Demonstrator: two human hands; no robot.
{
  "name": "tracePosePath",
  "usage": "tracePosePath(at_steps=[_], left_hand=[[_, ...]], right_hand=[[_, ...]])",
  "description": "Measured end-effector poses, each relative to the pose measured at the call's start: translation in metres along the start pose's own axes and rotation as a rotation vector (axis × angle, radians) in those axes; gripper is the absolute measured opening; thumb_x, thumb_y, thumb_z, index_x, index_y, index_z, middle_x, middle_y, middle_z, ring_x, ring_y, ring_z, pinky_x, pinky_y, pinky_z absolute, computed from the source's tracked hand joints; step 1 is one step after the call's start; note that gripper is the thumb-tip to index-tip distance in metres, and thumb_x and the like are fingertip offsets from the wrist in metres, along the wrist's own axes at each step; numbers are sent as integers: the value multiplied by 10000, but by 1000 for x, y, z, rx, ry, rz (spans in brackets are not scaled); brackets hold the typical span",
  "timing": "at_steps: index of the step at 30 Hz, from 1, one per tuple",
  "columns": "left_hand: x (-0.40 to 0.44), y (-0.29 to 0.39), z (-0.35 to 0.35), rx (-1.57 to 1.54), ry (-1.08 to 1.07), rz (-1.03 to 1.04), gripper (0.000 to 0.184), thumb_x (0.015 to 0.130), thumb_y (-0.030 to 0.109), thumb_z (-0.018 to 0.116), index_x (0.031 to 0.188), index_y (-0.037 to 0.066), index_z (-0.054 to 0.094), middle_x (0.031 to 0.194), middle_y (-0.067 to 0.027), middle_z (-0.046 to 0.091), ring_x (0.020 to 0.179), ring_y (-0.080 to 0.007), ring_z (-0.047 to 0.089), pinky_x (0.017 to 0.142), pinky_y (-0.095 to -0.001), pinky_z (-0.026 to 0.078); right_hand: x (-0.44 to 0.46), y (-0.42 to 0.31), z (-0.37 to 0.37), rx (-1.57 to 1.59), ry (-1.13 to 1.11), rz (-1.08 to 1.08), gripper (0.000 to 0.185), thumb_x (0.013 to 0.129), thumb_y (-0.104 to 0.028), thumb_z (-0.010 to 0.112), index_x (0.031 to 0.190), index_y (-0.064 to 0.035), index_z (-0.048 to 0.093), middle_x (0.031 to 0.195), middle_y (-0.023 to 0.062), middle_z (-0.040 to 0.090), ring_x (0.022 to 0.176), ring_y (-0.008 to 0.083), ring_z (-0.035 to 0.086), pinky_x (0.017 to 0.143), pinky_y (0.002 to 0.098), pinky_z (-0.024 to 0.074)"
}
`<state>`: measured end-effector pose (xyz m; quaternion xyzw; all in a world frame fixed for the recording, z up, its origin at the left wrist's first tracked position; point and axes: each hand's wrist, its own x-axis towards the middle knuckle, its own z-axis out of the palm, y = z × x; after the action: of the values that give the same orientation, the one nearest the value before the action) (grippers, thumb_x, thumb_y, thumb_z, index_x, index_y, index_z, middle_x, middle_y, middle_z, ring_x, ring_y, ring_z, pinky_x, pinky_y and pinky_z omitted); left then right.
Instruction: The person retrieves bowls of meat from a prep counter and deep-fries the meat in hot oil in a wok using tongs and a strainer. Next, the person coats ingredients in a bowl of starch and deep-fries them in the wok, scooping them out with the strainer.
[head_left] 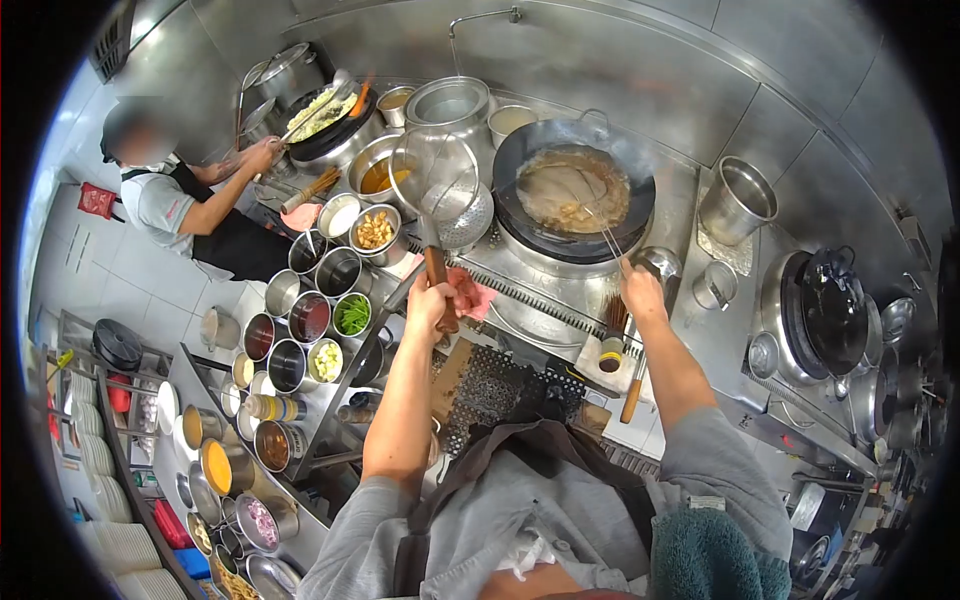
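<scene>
My left hand [430,305] is wrapped round the wooden handle of a round strainer [431,235]; the strainer's bowl is raised above the stove, left of the wok. A crumpled red cloth [470,295] hangs beside this hand, and I cannot tell whether the fingers grip it too. Closed on a thin metal utensil with two slender rods [607,236], my right hand [641,290] is at the near right rim of the wok [515,165]. The utensil's tip reaches into the brown, bubbling liquid [570,190] there.
Left of me stand several metal pots of ingredients, including green pieces [352,314] and fried pieces [375,230]. A co-worker [190,205] works at another wok [320,112]. A tall pot [740,200] and a dark wok [835,310] are to the right.
</scene>
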<state>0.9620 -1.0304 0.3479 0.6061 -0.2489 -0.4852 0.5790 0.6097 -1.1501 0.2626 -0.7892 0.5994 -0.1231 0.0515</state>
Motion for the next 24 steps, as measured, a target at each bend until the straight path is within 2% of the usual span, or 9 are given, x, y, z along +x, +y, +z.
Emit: tracePosePath(at_steps=[3, 4, 10, 12, 13, 14, 20, 23, 24], left_hand=[[30, -36, -32, -147, -47, -149, 391, 701, -41, 544, 1088, 3, 511, 623, -102, 552, 462, -197, 537, 415, -295, 447], [30, -35, -35, -170, -50, -185, 237, 721, -71, 525, 954, -34, 512, 705, -98, 542, 551, -182, 549, 432, -285, 457], [81, -80, -72, -396, -206, -363, 190, 776, 12, 550, 952, -57, 538, 772, -138, 599, 563, -205, 559, 464, -289, 473], [105, -97, -92, -293, -141, -399, 198, 800, 61, 575, 957, -54, 536, 750, -131, 601, 578, -213, 580, 486, -293, 493], [116, -106, -107, -164, -102, -442, 308, 793, 80, 602, 1083, 29, 510, 827, -116, 600, 647, -220, 602, 485, -288, 504], [130, -119, -126, -28, -194, -441, 360, 792, 87, 613, 1126, 8, 506, 828, -126, 621, 638, -229, 612, 503, -314, 519], [139, -142, -165, 453, -174, -307, 448, 764, 115, 641, 1177, -20, 537, 860, -132, 641, 642, -226, 627, 533, -310, 509], [131, -169, -183, 953, 155, -37, 479, 741, 173, 631, 1166, -36, 561, 925, -173, 666, 874, -270, 650, 781, -323, 495], [107, -157, -174, 983, 240, 24, 470, 763, 189, 619, 1169, -38, 557, 938, -174, 665, 900, -268, 645, 802, -320, 487]], right_hand=[[-29, 15, 15, 0, -4, -11, 418, 805, -86, 485, 1222, -89, 516, 994, 254, 604, 835, 420, 627, 753, 499, 513], [-38, 16, 16, 15, -22, -11, 442, 800, -94, 495, 1241, -88, 503, 993, 258, 602, 832, 421, 627, 756, 495, 514], [-67, 8, 21, 43, -112, 75, 547, 769, -104, 544, 1306, -58, 449, 1010, 260, 594, 828, 420, 627, 769, 483, 515], [-71, 6, 24, 100, -87, 79, 566, 761, -105, 558, 1313, -65, 441, 1020, 256, 590, 836, 416, 626, 780, 477, 513], [-72, 6, 27, 121, -86, 98, 605, 759, -115, 576, 1341, -77, 413, 1029, 260, 583, 850, 419, 618, 791, 473, 507], [-73, 5, 25, 119, -86, 111, 605, 759, -115, 576, 1341, -77, 413, 1029, 260, 583, 850, 419, 618, 791, 473, 507], [-96, 17, 18, 349, -62, 83, 694, 750, -107, 630, 1385, -89, 351, 1015, 269, 574, 825, 434, 600, 766, 471, 496], [-111, 29, 10, 461, -106, 118, 655, 752, -148, 671, 1351, -76, 414, 998, 259, 598, 859, 392, 613, 802, 437, 490], [-114, 35, 8, 532, -163, 164, 614, 758, -164, 685, 1322, -64, 463, 1023, 247, 614, 887, 363, 626, 823, 408, 493]])
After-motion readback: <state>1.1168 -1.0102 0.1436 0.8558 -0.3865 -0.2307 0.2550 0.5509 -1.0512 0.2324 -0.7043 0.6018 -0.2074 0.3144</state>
